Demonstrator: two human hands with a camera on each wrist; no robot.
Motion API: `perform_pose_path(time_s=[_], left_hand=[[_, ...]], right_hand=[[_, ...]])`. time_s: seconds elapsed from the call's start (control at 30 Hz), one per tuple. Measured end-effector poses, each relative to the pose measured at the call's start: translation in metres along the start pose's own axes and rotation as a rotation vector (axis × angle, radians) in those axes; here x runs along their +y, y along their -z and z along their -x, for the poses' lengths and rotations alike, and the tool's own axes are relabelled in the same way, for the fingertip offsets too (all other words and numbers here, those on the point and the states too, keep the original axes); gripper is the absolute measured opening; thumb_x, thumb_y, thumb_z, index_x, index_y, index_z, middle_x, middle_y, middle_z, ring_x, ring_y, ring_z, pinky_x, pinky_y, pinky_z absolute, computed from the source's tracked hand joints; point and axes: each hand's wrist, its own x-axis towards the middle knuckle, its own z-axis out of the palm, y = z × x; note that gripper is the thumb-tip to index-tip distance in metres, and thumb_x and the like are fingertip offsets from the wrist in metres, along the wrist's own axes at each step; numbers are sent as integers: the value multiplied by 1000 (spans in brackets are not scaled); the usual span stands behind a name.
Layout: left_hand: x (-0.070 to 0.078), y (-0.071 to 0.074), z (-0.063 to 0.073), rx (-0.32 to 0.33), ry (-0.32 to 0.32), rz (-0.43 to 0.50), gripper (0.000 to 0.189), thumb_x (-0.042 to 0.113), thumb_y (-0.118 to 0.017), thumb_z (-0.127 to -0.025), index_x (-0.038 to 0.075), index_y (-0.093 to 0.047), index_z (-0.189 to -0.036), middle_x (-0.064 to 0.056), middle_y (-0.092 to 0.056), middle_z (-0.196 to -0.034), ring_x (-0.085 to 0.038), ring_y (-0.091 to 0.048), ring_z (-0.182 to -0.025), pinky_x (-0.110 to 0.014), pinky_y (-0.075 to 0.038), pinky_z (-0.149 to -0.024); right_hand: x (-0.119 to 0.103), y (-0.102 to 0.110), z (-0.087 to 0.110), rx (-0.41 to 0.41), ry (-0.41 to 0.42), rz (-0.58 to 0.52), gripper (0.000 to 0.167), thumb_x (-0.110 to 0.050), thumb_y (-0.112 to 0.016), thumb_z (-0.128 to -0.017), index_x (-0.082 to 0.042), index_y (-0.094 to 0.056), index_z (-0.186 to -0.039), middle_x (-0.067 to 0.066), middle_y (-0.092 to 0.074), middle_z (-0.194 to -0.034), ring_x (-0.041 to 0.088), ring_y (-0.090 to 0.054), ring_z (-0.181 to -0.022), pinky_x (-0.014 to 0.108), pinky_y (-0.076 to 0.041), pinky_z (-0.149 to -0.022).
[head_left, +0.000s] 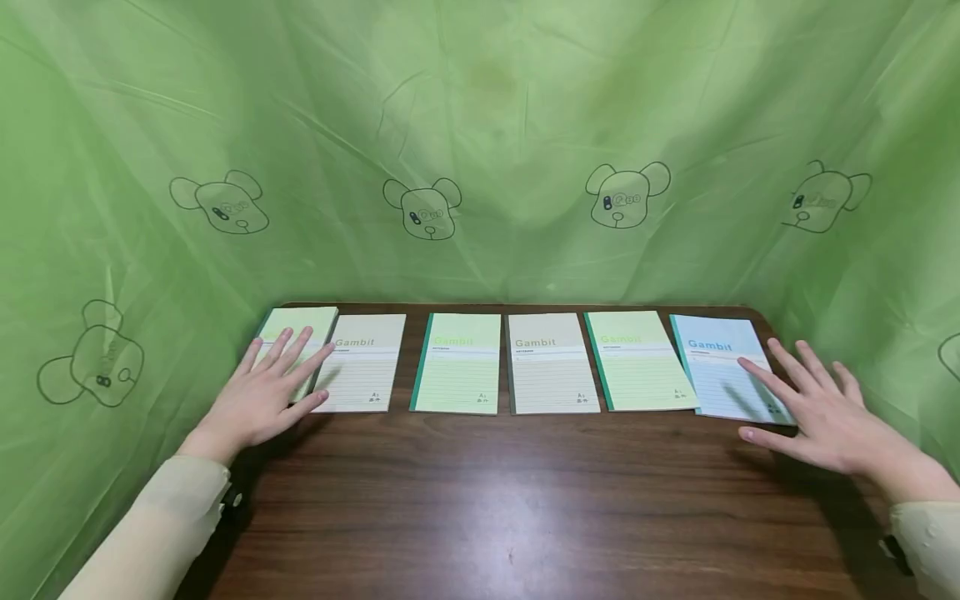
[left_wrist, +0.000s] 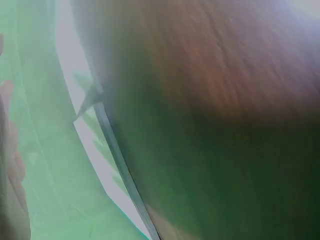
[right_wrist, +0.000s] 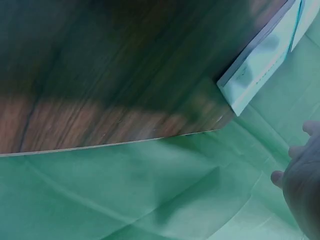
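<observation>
A row of Gambit notebooks lies along the far side of the table. With fingers spread, my left hand [head_left: 266,396] is over the leftmost green notebook [head_left: 306,316]; its thumb and forefinger tips reach the white notebook [head_left: 360,367] beside it. I cannot tell whether they touch. At the other end, my right hand [head_left: 832,421] spreads over the right side of the blue notebook [head_left: 716,379], holding nothing. The blue notebook slightly underlaps or abuts a green notebook [head_left: 641,371]. Another green notebook [head_left: 456,375] and a second white notebook [head_left: 553,375] lie between.
Green curtain [head_left: 517,108] with bear-face drawings surrounds the dark wooden table [head_left: 510,500] at the back and sides. In the right wrist view, the table's edge [right_wrist: 100,147] meets the curtain. The left wrist view is blurred.
</observation>
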Motion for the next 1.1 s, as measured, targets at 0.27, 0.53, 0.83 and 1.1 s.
perform_pose_path(time_s=[0.27,0.53,0.83,1.1], left_hand=[[28,1,-30,-7,9,40,80,71,-46,-108,34,-25,-176,-10,-10,-183,-41,-8,-168,-71,-1,-129],[65,8,-62,-24,36,131,82,73,-42,-108,33,-20,-177,-11,-7,-183,-40,-4,-168,-69,2,-130],[97,10,-90,36,101,319,85,72,-43,-109,28,-19,-177,-19,-39,-173,-44,-40,-157,-69,-16,-129],[118,13,-107,85,227,541,80,57,-53,-111,13,-30,-173,-24,-54,-161,-46,-58,-139,-65,-46,-113]], right_hand=[[-17,1,-21,-35,-43,-73,111,-57,-82,-91,-30,-18,-177,16,1,-183,46,6,-167,89,-4,-113],[-51,-2,-55,103,-30,-184,111,-50,-90,-85,-19,-31,-173,29,-33,-171,56,-36,-150,82,-21,-106],[-102,-3,-92,199,-63,-378,97,-38,-90,-91,-7,-39,-167,30,-40,-167,56,-39,-149,82,-31,-106],[-148,-16,-124,215,-129,-556,78,-36,-79,-102,-3,-44,-163,29,-51,-157,49,-48,-144,71,-39,-112]])
